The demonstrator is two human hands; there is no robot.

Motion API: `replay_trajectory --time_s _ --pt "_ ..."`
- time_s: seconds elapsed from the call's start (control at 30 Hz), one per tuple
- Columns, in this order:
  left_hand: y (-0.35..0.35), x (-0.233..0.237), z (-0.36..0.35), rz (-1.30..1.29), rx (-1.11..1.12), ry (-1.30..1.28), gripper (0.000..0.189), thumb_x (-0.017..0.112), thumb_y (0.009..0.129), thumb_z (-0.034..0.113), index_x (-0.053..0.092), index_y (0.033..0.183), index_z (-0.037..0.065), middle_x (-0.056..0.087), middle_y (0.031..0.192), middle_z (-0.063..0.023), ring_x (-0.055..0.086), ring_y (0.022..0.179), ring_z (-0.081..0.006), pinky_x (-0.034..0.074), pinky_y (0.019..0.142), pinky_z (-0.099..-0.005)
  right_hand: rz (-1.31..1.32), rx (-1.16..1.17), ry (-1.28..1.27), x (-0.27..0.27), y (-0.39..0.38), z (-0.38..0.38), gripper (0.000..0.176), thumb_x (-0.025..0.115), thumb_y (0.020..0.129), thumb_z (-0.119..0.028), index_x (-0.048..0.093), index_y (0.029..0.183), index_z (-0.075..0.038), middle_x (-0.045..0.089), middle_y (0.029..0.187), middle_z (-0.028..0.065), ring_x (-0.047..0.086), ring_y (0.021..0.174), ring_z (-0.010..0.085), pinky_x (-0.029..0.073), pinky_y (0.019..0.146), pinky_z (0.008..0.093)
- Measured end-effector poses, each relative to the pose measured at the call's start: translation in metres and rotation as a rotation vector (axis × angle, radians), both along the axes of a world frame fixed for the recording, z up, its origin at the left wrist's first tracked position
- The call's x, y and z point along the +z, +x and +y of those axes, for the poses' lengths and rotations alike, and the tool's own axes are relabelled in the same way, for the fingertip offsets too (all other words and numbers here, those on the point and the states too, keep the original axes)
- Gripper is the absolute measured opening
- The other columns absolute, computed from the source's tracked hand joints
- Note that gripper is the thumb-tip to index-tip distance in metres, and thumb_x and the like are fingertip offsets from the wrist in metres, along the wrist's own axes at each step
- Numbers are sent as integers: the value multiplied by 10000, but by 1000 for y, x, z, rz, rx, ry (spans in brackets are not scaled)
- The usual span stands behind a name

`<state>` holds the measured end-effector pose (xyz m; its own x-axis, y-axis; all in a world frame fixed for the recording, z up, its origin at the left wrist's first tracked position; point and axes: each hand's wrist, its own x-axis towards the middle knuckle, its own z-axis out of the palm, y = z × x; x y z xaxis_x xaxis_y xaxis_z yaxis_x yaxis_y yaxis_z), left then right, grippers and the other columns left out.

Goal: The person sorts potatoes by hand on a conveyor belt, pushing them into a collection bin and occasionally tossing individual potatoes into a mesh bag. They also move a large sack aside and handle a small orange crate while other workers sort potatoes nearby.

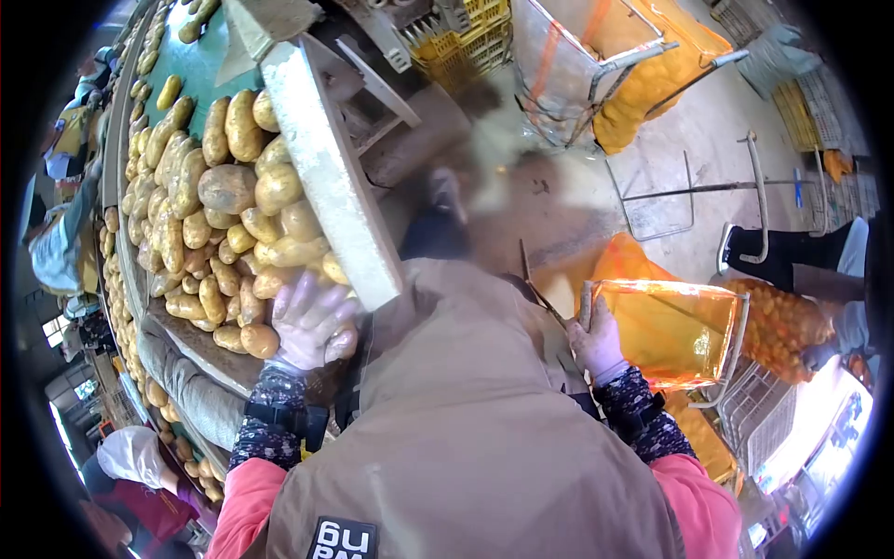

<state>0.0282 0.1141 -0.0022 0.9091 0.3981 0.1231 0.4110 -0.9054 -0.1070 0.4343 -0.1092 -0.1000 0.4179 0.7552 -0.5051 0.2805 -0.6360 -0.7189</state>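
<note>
Now: L hand [312, 321] gloved, palm down on the near edge of the potato heap [214, 205]. Fingers spread, not closed round anything I can see. One potato [341, 345] sits just under the fingertips, touching.

R hand [597, 343] gloved, clamped on the upright bar of a metal frame [587, 307]. This frame holds the mouth of an orange mesh bag [675, 331] open, just beside the person's right hip.

Progress (judgement): early to mid.
- Contents of the bag can't be made out through the mesh.
- A 2nd bag [780, 321] just beyond it looks full of potatoes.
- The heap is large, many layers, so most of the sorting is left.

Surface: long green table [200, 74] running away up-left, potatoes along all of it, thickest near the hand. A pale plank [326, 177] lies diagonally along the near edge of the heap, its lower end just above L hand.

Room: bare concrete floor [559, 186], dusty. More orange sacks [652, 65] on frames further off, yellow crates [466, 42] at the back. Other workers along the far side of the table [60, 242], one in a light head cover [130, 452] lower left. Daylight from the right.
</note>
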Motion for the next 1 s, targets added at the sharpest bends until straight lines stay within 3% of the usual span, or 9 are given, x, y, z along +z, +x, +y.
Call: replay_trajectory --time_s 0.13,0.23,0.33,0.5,0.6,0.67,0.83,0.9,1.0 --pt "-3 0 -3 5 26 -5 462 481 940 492 653 1283 235 518 1457 12 384 1416 -363 137 1202 -495 -74 37 0 -5 15 9 595 647 786 -154 476 1322 39 650 826 263 655 785 439 527 689 480" --pt "-3 -1 -5 -19 36 -26 470 483 933 501 646 1296 250 516 1459 24 371 1427 -341 134 1205 -487 -17 20 41 -5 20 12 334 601 827 -139 481 1102 10 600 688 99 596 572 176 493 517 341" --pt "-6 -1 -5 20 46 -15 463 498 924 504 645 1296 270 517 1456 32 358 1437 -324 137 1205 -484 128 -30 73 -15 18 4 394 604 830 -160 461 1153 16 606 702 116 601 575 182 501 523 348" --pt "-3 9 -8 69 75 -92 469 534 901 505 633 1311 300 516 1452 41 351 1442 -294 135 1203 -482 -131 173 -3 -22 9 -24 477 621 821 -163 439 1220 26 615 718 142 630 597 231 510 540 363" --pt "-3 13 -12 83 106 -111 470 601 869 469 625 1310 308 553 1414 70 421 1392 -266 305 1100 -469 -205 258 -111 -12 -4 -35 535 616 817 -149 425 1283 33 620 729 165 645 623 310 511 548 397" --pt "-7 5 -17 23 120 -92 478 570 887 455 598 1344 319 498 1477 86 376 1429 -230 184 1192 -445 -158 237 -157 -19 -15 -51 567 613 813 -139 415 1315 35 618 736 178 643 639 340 513 565 415" --pt "-15 6 -22 1 71 -195 539 566 902 412 523 1424 284 407 1551 50 265 1490 -274 131 1222 -478 -164 387 -206 -16 -25 -61 629 515 848 -170 335 1391 92 456 1348 359 611 1011 460 528 860 476" --pt "-19 3 -26 -19 57 -196 555 571 904 413 505 1437 272 403 1552 43 255 1492 -288 149 1219 -486 -222 476 -161 -35 -19 -70 681 513 846 -184 296 1436 78 449 1362 366 598 1045 460 526 889 468" --pt "-23 -7 -30 -88 28 -247 549 580 896 392 516 1416 230 402 1551 3 248 1493 -302 156 1217 -511 -232 399 -60 -30 -24 -68 499 529 836 -157 521 1280 70 420 1383 400 577 1081 485 511 947 456"
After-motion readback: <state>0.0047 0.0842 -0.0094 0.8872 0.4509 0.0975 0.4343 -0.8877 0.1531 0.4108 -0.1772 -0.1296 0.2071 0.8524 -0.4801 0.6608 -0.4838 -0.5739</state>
